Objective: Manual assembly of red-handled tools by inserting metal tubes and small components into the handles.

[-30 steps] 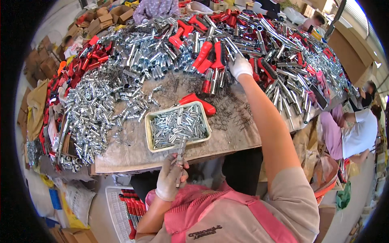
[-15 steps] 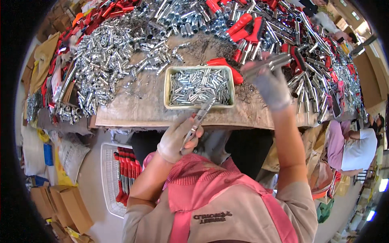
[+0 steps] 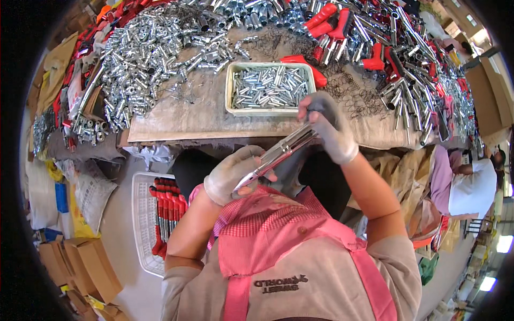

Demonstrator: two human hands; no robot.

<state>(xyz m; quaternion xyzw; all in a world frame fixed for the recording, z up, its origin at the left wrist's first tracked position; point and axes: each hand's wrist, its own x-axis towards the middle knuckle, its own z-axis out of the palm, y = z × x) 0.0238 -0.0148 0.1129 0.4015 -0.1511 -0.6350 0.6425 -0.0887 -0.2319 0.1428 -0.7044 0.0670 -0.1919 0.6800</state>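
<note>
One metal tube [image 3: 278, 154] slants near the tray [image 3: 262, 112], its lower end within the curled left hand [image 3: 230, 175], its upper end gripped by the right hand [image 3: 336, 135], ideally steadied along one axis.

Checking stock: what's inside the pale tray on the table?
Small silvery pins, heaped in the pale tray. Lower pins and most of its floor are covered; the right hand hides its near-right corner.
</note>
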